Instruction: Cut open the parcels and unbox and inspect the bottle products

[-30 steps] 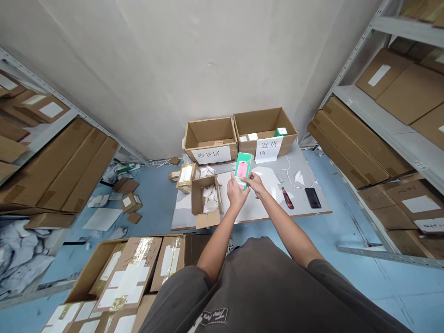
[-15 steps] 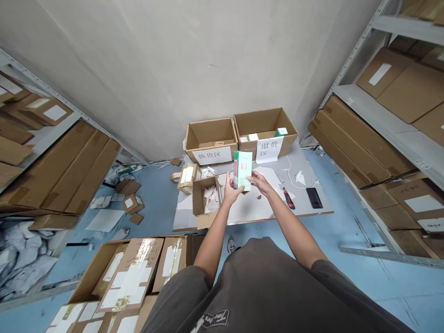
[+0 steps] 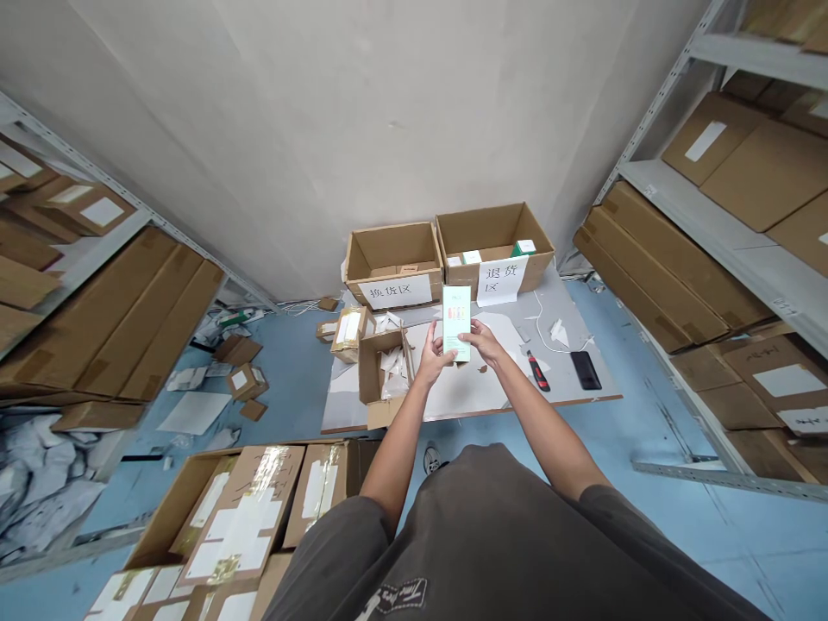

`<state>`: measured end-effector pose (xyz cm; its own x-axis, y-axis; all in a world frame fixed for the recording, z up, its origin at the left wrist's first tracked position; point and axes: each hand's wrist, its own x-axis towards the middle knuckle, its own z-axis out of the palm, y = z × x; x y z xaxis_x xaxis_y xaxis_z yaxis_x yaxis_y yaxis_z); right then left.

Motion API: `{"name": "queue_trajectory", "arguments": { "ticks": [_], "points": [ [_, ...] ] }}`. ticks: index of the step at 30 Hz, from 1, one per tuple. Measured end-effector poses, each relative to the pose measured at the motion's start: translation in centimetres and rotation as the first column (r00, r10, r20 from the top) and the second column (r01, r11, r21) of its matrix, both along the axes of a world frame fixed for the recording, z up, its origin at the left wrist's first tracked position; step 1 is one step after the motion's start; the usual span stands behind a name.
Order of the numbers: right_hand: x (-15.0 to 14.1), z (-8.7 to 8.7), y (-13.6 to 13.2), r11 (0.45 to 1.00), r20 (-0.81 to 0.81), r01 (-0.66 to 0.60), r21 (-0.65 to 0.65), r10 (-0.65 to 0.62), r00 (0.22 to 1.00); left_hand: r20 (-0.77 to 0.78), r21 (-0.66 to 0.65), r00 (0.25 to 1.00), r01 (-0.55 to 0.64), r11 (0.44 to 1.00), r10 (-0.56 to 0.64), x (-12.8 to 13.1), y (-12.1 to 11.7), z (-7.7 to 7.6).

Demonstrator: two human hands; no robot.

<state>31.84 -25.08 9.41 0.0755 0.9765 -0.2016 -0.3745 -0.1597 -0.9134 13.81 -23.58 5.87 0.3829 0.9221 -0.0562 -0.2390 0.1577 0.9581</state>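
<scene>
Both my hands hold a pale green product box with small coloured pictures on its front, raised over the table. My left hand grips its lower left side, thumb across the front. From the right, my right hand closes on the lower edge, its thumb on the front face. Left of my hands an open carton with white packing inside stands on the table. To the right lie a red and black utility knife and a black phone.
Two open cartons with paper signs, the left carton and the right carton, stand at the table's back. Shelves with boxes rise on both sides. A large carton of taped parcels is at lower left. Scraps litter the floor at left.
The product box has turned so that its front faces me and its darker green side no longer shows. My hands have shifted slightly with it.
</scene>
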Motion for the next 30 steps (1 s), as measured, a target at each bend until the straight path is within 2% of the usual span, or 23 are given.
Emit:
{"name": "queue_trajectory", "arguments": {
  "ticks": [6, 10, 12, 15, 18, 21, 24, 26, 28, 30],
  "points": [
    [-0.3, -0.4, 0.1, 0.996, 0.000, 0.083, -0.029, -0.083, 0.997, -0.068, 0.026, 0.998, -0.005, 1.000, 0.007, 0.1, 0.0, 0.7],
    [-0.1, -0.7, 0.2, 0.988, 0.011, 0.145, -0.056, -0.144, 0.989, -0.286, 0.178, 0.953, -0.055, 0.982, 0.105, 0.5, -0.9, 2.2],
    [0.0, -0.8, 0.3, 0.983, 0.026, 0.173, -0.055, -0.172, 0.985, -0.433, 0.313, 0.876, -0.076, 0.947, 0.214, 1.1, -1.7, 3.1],
    [-0.2, -0.8, 0.4, 0.985, 0.032, 0.165, -0.043, -0.163, 0.986, -0.591, 0.472, 0.716, -0.068, 0.879, 0.372, 2.4, -2.9, 4.3],
    [-0.8, -0.7, 0.5, 0.986, 0.026, 0.164, -0.030, -0.164, 0.986, -0.675, 0.505, 0.575, -0.096, 0.858, 0.462, 3.7, -3.4, 4.8],
    [-1.6, -0.6, 0.5, 0.978, 0.044, 0.206, -0.027, -0.204, 0.978, -0.704, 0.503, 0.512, -0.130, 0.854, 0.492, 4.2, -3.3, 4.8],
    [-2.1, -0.4, 0.4, 0.974, 0.079, 0.227, -0.016, -0.225, 0.971, -0.691, 0.510, 0.520, -0.143, 0.848, 0.503, 3.9, -2.9, 4.4],
    [-2.2, -0.3, 0.2, 0.975, 0.095, 0.221, -0.008, -0.219, 0.971, -0.670, 0.501, 0.551, -0.159, 0.851, 0.497, 3.4, -2.5, 4.2],
    [-2.0, -0.1, 0.1, 0.979, 0.088, 0.203, 0.008, -0.203, 0.975, -0.639, 0.460, 0.610, -0.187, 0.868, 0.469, 2.5, -2.0, 3.8],
    [-1.6, 0.2, -0.1, 0.984, 0.063, 0.175, 0.029, -0.177, 0.982, -0.572, 0.368, 0.720, -0.202, 0.907, 0.393, 1.5, -1.4, 3.4]
  ]
}}
